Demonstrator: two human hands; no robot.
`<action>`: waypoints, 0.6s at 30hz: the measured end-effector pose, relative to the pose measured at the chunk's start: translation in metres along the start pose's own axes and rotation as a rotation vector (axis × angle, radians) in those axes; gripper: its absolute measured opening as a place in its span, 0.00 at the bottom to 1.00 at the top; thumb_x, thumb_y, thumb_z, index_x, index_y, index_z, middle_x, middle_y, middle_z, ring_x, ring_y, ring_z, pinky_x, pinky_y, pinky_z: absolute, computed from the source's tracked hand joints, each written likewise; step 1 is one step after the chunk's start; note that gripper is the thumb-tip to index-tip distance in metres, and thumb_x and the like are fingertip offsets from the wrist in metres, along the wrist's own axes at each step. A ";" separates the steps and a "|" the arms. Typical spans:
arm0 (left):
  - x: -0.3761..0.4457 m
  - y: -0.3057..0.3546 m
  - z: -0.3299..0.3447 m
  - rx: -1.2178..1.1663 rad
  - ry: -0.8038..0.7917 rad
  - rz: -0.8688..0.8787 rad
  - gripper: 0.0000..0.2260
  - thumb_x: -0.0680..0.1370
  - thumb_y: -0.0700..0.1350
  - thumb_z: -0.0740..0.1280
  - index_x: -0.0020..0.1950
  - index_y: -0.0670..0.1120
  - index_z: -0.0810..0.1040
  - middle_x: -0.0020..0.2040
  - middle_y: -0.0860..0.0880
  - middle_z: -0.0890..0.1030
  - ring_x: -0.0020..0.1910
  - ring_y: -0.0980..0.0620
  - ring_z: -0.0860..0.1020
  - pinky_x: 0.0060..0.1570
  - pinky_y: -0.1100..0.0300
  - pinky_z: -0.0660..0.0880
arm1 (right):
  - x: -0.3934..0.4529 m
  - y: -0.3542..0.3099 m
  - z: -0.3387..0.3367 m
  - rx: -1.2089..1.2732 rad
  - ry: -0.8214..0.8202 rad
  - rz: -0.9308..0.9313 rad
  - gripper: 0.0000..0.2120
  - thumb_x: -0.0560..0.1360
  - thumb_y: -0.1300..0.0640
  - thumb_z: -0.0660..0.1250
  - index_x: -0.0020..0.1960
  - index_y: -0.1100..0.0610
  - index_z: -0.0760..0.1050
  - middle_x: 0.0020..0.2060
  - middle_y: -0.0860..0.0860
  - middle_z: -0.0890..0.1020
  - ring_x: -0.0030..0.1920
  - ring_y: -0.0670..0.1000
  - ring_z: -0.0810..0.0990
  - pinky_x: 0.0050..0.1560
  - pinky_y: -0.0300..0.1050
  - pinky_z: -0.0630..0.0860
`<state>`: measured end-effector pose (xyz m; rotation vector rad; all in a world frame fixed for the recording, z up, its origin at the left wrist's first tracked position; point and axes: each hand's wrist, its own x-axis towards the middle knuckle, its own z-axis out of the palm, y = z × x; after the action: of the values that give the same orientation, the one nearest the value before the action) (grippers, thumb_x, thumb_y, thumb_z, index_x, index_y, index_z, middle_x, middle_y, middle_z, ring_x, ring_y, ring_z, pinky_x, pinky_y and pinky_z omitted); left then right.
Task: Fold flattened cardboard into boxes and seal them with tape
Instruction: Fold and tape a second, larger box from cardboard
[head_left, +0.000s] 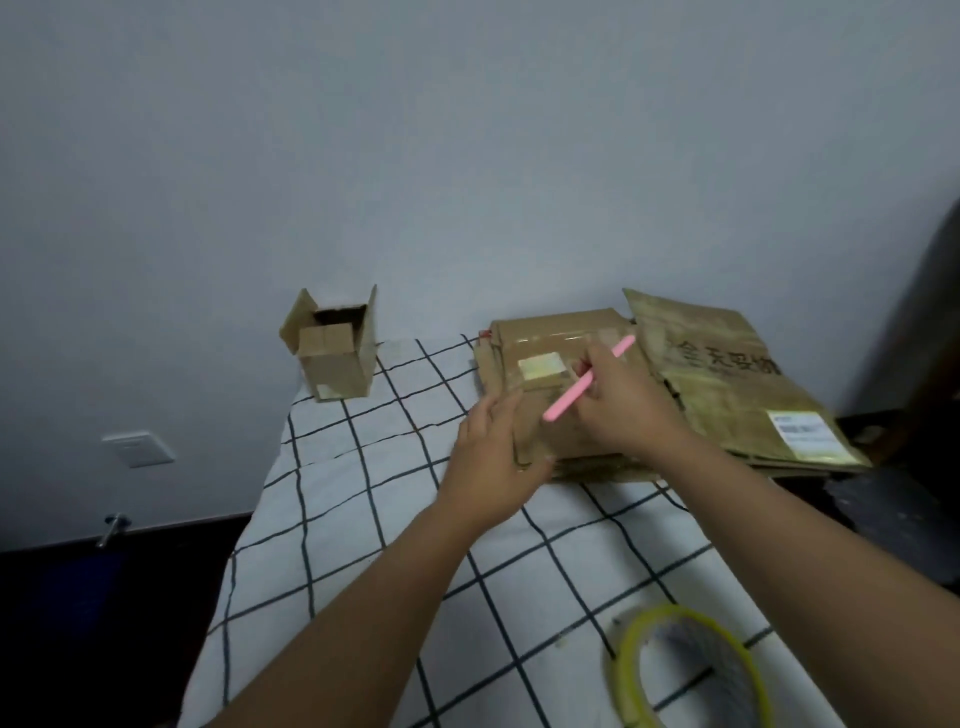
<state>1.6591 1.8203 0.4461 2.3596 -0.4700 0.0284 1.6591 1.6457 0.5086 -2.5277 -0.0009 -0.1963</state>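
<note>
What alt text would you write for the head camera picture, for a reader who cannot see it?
A person's right hand holds a pink pen over a stack of flattened cardboard on a checked cloth, while the left hand touches the stack's near edge. An open small box stands behind; a tape roll lies in front.

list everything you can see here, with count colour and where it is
flattened cardboard: a stack, count unclear, brown, far right of the cloth
large flat sheet: 1, brown with printed characters and a white label, right of the stack
open box: 1, brown, upright by the wall, flaps up
tape roll: 1, yellowish clear, near right
checked cloth: 1, white with dark grid, under everything
wall socket: 1, white, low left
pink tool: 1, in the right hand
left hand: on the stack's near edge
right hand: grips the pink tool
</note>
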 end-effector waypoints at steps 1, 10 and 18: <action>0.002 0.008 0.005 0.060 -0.036 0.018 0.37 0.75 0.57 0.70 0.79 0.56 0.55 0.78 0.51 0.55 0.76 0.47 0.57 0.74 0.49 0.60 | -0.006 0.012 -0.009 -0.014 0.012 0.017 0.08 0.75 0.59 0.64 0.52 0.58 0.68 0.41 0.56 0.77 0.41 0.58 0.77 0.40 0.55 0.75; 0.028 0.057 0.048 0.347 -0.230 -0.136 0.44 0.71 0.68 0.69 0.79 0.62 0.48 0.82 0.48 0.43 0.79 0.39 0.43 0.76 0.37 0.46 | -0.040 0.105 -0.039 -0.003 0.101 0.272 0.15 0.76 0.52 0.68 0.55 0.55 0.64 0.41 0.54 0.76 0.40 0.55 0.76 0.34 0.49 0.72; 0.034 0.057 0.051 0.332 -0.159 -0.253 0.52 0.62 0.73 0.72 0.79 0.62 0.49 0.81 0.46 0.40 0.79 0.38 0.44 0.76 0.36 0.49 | -0.049 0.126 -0.023 0.077 0.085 0.356 0.17 0.75 0.48 0.71 0.53 0.54 0.65 0.41 0.52 0.77 0.42 0.51 0.76 0.34 0.47 0.73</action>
<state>1.6655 1.7367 0.4511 2.7451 -0.2514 -0.2155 1.6130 1.5310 0.4492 -2.3922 0.4623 -0.1553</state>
